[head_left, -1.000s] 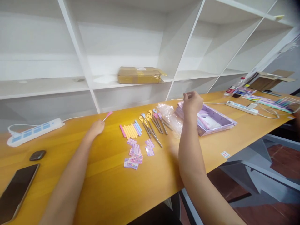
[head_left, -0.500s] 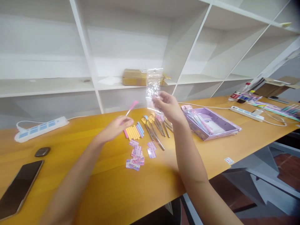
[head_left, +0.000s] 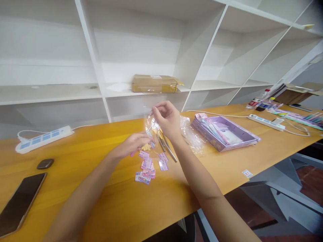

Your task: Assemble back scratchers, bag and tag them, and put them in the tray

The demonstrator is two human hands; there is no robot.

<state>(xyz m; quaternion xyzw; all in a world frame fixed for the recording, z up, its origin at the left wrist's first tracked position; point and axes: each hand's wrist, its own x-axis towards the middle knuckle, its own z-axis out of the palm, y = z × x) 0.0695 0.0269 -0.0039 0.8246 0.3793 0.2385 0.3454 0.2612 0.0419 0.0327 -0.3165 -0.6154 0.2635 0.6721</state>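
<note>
My right hand (head_left: 168, 121) pinches the upper part of a clear plastic bag (head_left: 149, 121), which hangs above the table. My left hand (head_left: 135, 144) is closed at the bag's lower end; blur and the bag's shine hide what its fingers hold. Under and behind the hands lie small back scratchers with metal rods (head_left: 173, 155) and yellow heads, partly covered. Short coloured sticks beside them are mostly hidden by my left hand. Small pink and purple printed cards (head_left: 146, 168) lie on the table nearer me, with another card (head_left: 163, 164) to their right.
Right of my hands lie a heap of clear bags (head_left: 193, 136) and a purple box (head_left: 242, 145) with packaged items. Power strips (head_left: 45, 139) sit left and right. A phone (head_left: 21, 205) and a black case (head_left: 45, 163) are at left. A carton (head_left: 156, 84) stands on the shelf.
My right hand has moved left with the bag, uncovering the bag heap. My left hand has moved right to the bag's lower end; the pink-tipped stick it held is no longer distinct.
</note>
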